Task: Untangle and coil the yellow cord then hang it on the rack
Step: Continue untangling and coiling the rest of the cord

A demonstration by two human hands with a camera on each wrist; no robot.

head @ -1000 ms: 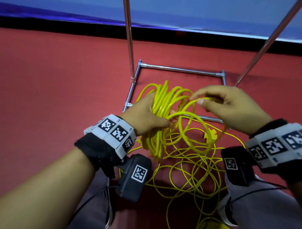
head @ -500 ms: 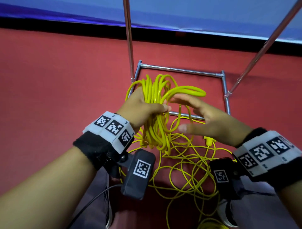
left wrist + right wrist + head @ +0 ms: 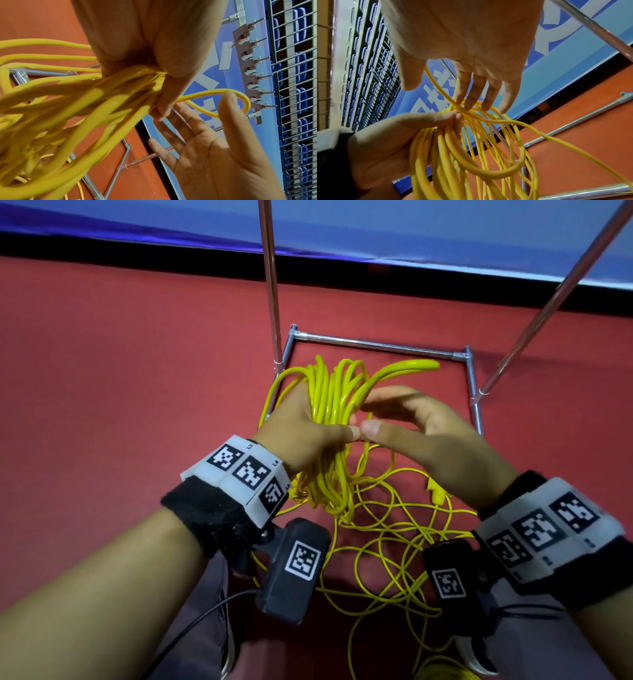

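From the head view, your left hand [image 3: 301, 436] grips the gathered loops of the yellow cord [image 3: 330, 412] above the rack [image 3: 376, 345] base, while loose cord trails across the red floor [image 3: 137, 371]. Your right hand [image 3: 431, 436] is spread, fingers touching the bundle. The left wrist view shows your thumb clamped over the strands. The right wrist view shows straight right fingertips [image 3: 467, 105] resting on the cord.
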